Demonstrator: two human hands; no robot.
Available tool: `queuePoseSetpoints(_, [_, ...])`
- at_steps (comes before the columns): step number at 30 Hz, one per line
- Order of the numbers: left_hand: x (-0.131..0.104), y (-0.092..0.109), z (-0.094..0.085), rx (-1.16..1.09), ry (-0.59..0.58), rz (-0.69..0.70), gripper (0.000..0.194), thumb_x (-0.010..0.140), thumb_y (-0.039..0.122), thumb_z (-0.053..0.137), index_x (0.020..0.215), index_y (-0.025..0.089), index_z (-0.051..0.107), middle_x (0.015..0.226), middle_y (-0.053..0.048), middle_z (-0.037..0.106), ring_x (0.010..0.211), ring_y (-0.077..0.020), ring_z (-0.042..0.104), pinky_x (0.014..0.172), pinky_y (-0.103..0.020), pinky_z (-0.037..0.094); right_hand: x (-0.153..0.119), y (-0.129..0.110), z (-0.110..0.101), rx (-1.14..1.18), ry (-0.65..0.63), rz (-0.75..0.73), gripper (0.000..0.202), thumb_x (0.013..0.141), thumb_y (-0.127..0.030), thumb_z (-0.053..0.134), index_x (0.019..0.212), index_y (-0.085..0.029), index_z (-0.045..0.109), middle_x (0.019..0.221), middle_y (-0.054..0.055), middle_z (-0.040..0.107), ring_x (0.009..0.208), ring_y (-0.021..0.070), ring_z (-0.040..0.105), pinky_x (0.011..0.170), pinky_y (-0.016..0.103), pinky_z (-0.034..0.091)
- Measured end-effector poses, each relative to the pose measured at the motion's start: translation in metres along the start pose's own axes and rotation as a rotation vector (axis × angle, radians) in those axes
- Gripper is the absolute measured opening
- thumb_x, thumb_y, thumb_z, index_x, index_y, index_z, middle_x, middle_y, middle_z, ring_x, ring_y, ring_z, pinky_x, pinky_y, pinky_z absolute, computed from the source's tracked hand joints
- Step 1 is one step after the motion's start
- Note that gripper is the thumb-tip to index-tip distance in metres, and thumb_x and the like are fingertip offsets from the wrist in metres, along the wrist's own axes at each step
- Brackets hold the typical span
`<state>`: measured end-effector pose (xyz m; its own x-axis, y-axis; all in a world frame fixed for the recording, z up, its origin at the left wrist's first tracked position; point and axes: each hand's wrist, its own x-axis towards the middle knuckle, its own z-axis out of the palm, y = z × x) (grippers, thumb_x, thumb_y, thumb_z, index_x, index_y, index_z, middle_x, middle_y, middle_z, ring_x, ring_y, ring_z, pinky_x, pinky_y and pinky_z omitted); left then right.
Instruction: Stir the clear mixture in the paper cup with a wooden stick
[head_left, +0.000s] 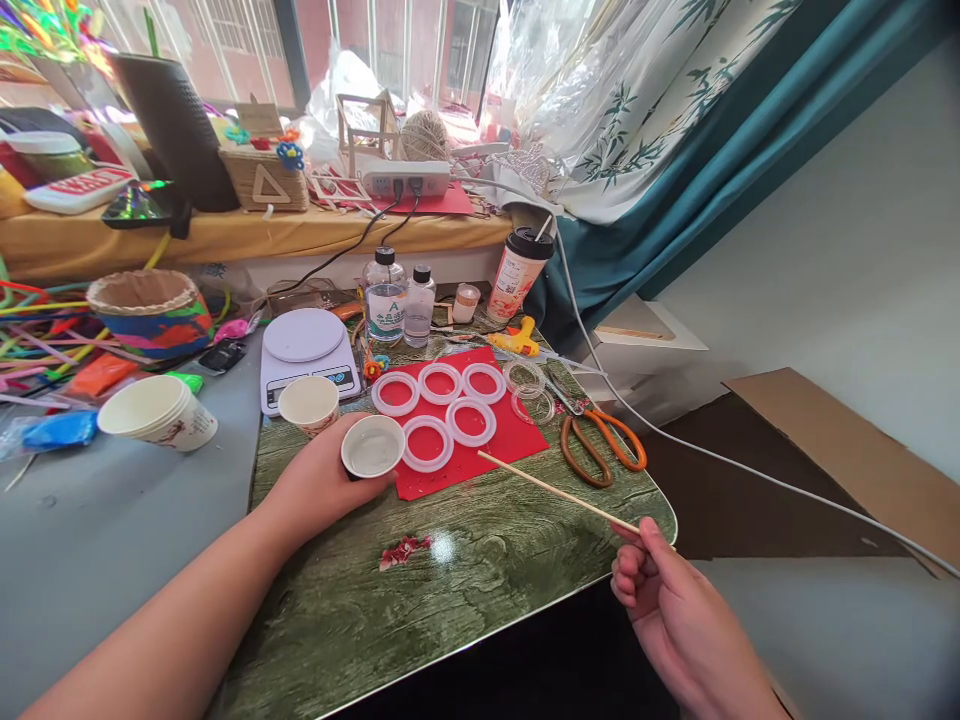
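My left hand [322, 478] is wrapped round a small paper cup [373, 447] with clear liquid in it. Between the fingers of my right hand [660, 580] is a thin wooden stick [555, 490], its far tip over the near edge of a red sheet [517, 440]. Several whitish ring molds [426, 443] lie on that sheet, beside the held cup. Clear thin rings [532, 400] rest at its right side. Another paper cup [307, 402] stands behind my left hand, in front of a white digital scale [309, 350].
Orange-handled scissors [615, 440] lie right of the sheet. Behind stand two clear bottles [385, 305], a drink cup [517, 275] and a yellow glue gun [517, 338]. Stacked paper cups [159, 412] are at left. A white cable [705, 455] crosses the right side.
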<state>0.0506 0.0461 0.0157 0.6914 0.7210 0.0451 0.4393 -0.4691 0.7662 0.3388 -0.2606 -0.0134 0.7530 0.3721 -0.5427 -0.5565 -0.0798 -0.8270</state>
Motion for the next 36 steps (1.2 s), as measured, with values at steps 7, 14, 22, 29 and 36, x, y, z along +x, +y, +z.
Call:
queuePoseSetpoints(7, [0.000,-0.001,0.000,0.004,-0.004,0.006,0.051,0.086,0.052,0.085,0.127,0.025,0.071,0.129,-0.010,0.082,0.117,-0.0365,0.080,0.106,-0.050,0.066,-0.003,-0.003,0.012,0.023,-0.005,-0.016,0.048,0.079,-0.063,0.102,0.091,-0.020,0.086,0.058,-0.002,0.063,0.051,0.0116,0.057,0.040,0.018,0.052])
queuePoseSetpoints(14, [0.000,0.001,0.000,-0.025,-0.012,-0.007,0.050,0.085,0.048,0.085,0.127,0.025,0.070,0.127,-0.009,0.084,0.118,-0.0369,0.081,0.104,-0.049,0.067,-0.004,-0.018,0.043,0.030,-0.094,-0.168,0.058,0.059,-0.064,0.112,0.081,-0.020,0.081,0.063,-0.001,0.072,0.052,0.0127,0.066,0.044,0.020,0.058])
queuePoseSetpoints(22, [-0.003,-0.002,0.002,-0.101,-0.016,0.009,0.051,0.085,0.036,0.083,0.132,0.024,0.070,0.135,-0.010,0.082,0.125,-0.0359,0.078,0.107,-0.047,0.063,-0.006,-0.061,0.133,0.011,-0.397,-0.597,0.033,0.091,-0.054,0.088,0.087,-0.022,0.081,0.070,0.002,0.076,0.056,0.0189,0.072,0.050,0.030,0.061])
queuePoseSetpoints(29, [-0.005,-0.004,0.006,-0.155,-0.027,0.026,0.045,0.083,0.028,0.083,0.126,0.025,0.072,0.130,-0.007,0.082,0.119,-0.0337,0.078,0.103,-0.045,0.062,-0.033,-0.082,0.207,-0.243,-0.725,-0.871,0.015,0.101,-0.028,0.074,0.090,-0.022,0.082,0.077,0.002,0.076,0.065,0.0183,0.072,0.059,0.029,0.058])
queuePoseSetpoints(36, [-0.006,-0.004,0.010,-0.197,0.007,0.057,0.043,0.083,0.024,0.082,0.125,0.024,0.073,0.128,-0.007,0.083,0.113,-0.0323,0.078,0.098,-0.043,0.061,-0.065,-0.094,0.261,-0.917,-0.893,-1.274,0.028,0.109,-0.025,0.050,0.086,-0.022,0.068,0.074,0.000,0.073,0.067,0.0178,0.064,0.064,0.031,0.045])
